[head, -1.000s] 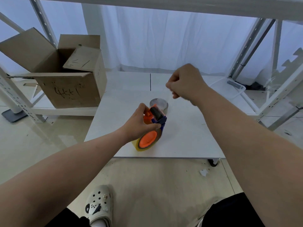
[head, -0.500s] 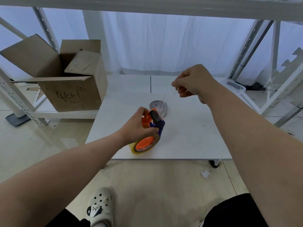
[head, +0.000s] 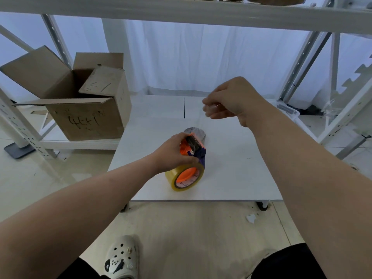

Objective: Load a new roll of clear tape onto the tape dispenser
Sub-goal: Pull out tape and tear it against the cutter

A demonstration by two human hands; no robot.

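Far left, an open brown cardboard box (head: 86, 109) sits on a low shelf, out of the action. Moving in: the left hand (head: 173, 154) is over the white bench (head: 231, 174), its grip clamped round the top of the orange-and-purple plastic tape dispenser (head: 192, 147). And the new roll is on: the yellowish clear tape roll (head: 181, 181) sits round the dispenser's orange hub, its lower edge touching the bench near the front. Just behind the dispenser, a second, greyish roll of tape (head: 196, 131) lies flat on the bench.

Over to the right, the right hand (head: 231, 101) is raised above the bench, well apart from the dispenser. Its grip looks pinched together on something thin and translucent, most likely the tape's free end. A faint glossy strip seems to run down toward the dispenser, though it is hard to make out.

So the mounting looks done and the threading is in hand. The next move calls for a taut, straight strip guided over the dark roller to the cutter without twisting or sticking to itself. Far right, a clear plastic tray (head: 289, 112) sits idle.
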